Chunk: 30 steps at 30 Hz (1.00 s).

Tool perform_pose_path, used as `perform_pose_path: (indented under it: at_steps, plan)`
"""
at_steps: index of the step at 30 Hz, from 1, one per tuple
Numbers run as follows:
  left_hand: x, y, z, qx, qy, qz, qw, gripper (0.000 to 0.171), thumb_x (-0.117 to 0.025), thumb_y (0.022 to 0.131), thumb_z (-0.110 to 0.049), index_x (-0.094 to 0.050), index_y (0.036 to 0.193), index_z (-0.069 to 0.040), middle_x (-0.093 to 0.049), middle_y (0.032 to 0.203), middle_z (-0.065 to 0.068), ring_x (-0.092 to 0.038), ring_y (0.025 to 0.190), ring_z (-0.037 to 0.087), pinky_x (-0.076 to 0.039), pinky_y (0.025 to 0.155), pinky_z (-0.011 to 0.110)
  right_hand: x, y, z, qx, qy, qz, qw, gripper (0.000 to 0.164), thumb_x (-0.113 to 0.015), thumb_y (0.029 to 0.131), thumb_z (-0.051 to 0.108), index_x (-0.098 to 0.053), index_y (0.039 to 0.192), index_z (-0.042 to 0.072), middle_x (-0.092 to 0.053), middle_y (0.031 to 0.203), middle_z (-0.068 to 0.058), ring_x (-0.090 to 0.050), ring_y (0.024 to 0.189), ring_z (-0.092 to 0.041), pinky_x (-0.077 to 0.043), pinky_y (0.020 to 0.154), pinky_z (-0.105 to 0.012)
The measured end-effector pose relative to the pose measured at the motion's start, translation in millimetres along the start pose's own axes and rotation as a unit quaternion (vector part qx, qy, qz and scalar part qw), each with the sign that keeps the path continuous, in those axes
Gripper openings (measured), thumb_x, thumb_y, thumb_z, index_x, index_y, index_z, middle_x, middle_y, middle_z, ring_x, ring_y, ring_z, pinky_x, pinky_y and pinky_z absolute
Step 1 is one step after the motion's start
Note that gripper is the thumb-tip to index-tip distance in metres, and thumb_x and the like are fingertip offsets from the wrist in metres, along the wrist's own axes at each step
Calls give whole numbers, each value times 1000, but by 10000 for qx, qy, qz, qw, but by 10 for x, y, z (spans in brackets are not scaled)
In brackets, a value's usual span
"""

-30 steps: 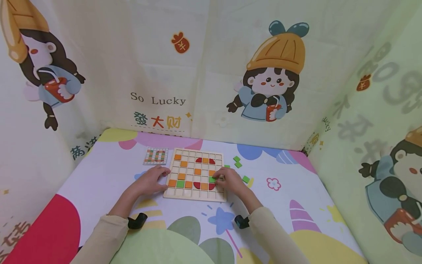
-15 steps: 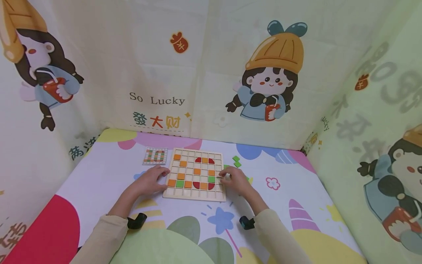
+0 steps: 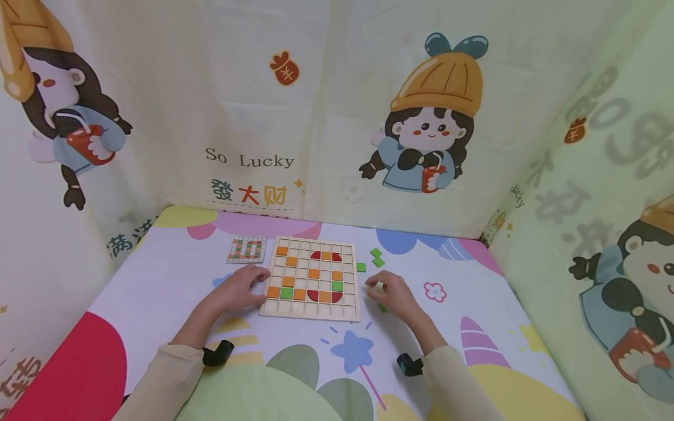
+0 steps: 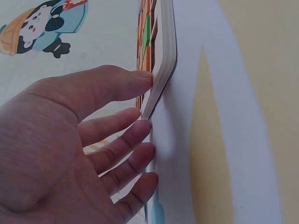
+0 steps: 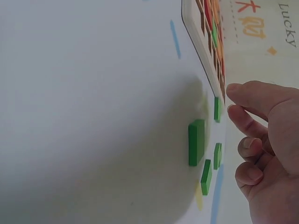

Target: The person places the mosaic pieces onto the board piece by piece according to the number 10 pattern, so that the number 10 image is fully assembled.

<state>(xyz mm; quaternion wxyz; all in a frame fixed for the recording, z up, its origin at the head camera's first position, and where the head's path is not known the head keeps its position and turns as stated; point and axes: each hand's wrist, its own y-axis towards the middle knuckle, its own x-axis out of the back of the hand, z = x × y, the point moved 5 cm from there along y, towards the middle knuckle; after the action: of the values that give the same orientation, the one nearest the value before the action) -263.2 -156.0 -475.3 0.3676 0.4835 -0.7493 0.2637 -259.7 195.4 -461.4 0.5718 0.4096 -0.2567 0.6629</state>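
A square wooden grid board [image 3: 310,317] lies on the table, with orange squares, red quarter-round pieces and two green squares in its cells. My left hand [image 3: 239,290] is at the board's left edge, thumb tip against the rim and fingers loosely extended, as the left wrist view shows. Off the board's right side hovers my right hand [image 3: 395,297], holding nothing, with thumb and index fingertip apart. Several loose green square tiles lie near it; one tile [image 5: 196,142] is closest in the right wrist view, and another tile [image 3: 361,267] sits beside the board's right edge.
A small pattern card [image 3: 246,249] with a coloured grid lies left of the board's far corner. Two green tiles [image 3: 377,258] lie together at the far right of the board. A printed cloth covers the table [image 3: 421,327], and printed curtains [image 3: 326,117] stand around it.
My right hand has let go of a green tile in a right-side cell of the board and moved right, off the board. The left hand stays at the left edge.
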Motion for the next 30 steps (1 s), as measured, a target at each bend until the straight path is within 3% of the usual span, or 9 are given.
perform_pose_path:
  at_steps: [9,17,22,30]
  plan:
    - [15,-11,-10,-53,-10,-34,10000,54,-74,79,-17,-56,128,-4,-56,116,11,-51,101,24,-45,91,46,85,-162,-190,4,28,-142,9999,17,-75,79,10,-74,96,11,-66,88,1,-49,74,-15,-40,66,-23]
    - [10,-8,-2,-75,-5,-46,10000,55,-74,79,-17,-56,129,-3,-56,118,11,-51,102,25,-45,92,47,121,-291,-344,-208,132,21,9997,20,-79,79,16,-74,98,13,-63,88,3,-45,73,-12,-39,64,-21]
    - [7,-7,2,-11,-23,-37,10000,55,-75,79,-18,-56,129,-4,-56,118,11,-51,102,25,-45,93,46,123,-337,-402,-113,100,68,9999,22,-79,77,13,-73,98,15,-62,88,4,-45,74,-11,-40,65,-20]
    - [2,-9,-7,-73,-1,-56,10000,54,-75,79,-18,-56,128,-4,-56,116,11,-51,100,24,-46,92,46,73,-359,-442,-293,124,350,9989,26,-78,76,7,-73,99,19,-59,93,5,-47,80,-12,-42,69,-21]
